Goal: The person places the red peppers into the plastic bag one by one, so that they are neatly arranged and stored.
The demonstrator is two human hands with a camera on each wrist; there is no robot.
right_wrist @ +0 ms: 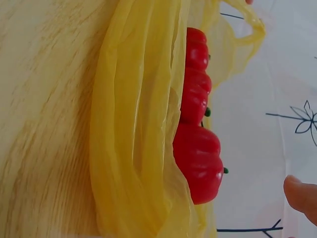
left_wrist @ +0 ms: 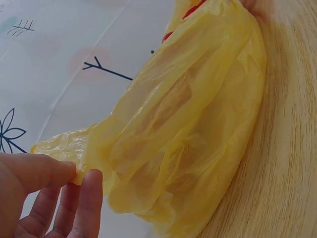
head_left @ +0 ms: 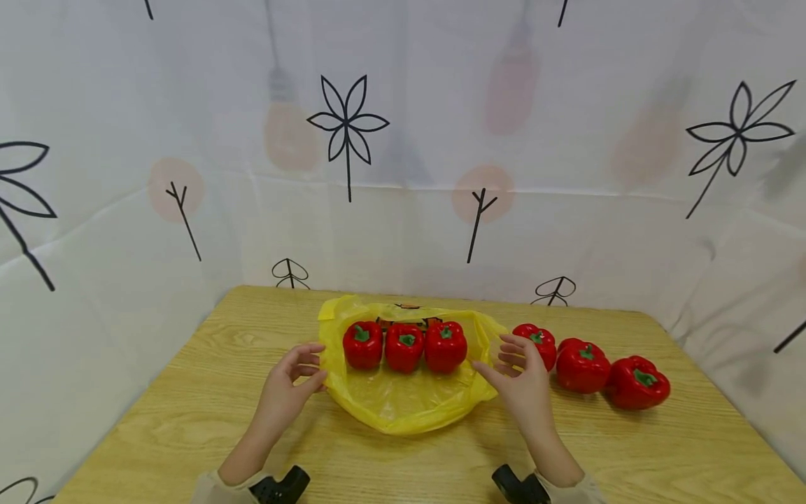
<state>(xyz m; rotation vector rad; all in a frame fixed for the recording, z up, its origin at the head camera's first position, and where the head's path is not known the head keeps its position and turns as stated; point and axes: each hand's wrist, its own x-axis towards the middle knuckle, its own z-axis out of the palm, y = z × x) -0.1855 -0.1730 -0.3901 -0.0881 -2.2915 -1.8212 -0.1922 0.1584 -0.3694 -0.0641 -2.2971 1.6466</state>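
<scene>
A yellow plastic bag (head_left: 403, 409) lies spread open on the table, with three red bell peppers (head_left: 404, 348) in a row inside its mouth. At the bag's left edge, my left hand (head_left: 291, 378) pinches the plastic between thumb and fingertips, which shows closely in the left wrist view at the bag's corner (left_wrist: 62, 148). My right hand (head_left: 525, 381) hovers by the bag's right side, thumb and fingers apart and holding nothing. Only its thumb (right_wrist: 299, 193) enters the right wrist view, away from the plastic. Part of one loose pepper (head_left: 534, 339) is hidden behind the right fingers.
Two more red bell peppers, one in the middle (head_left: 582, 367) and one farthest right (head_left: 637, 383), sit on the wooden table (head_left: 189, 392) right of the bag. A pale patterned cloth (head_left: 403, 231) hangs behind the table's back edge and along both sides.
</scene>
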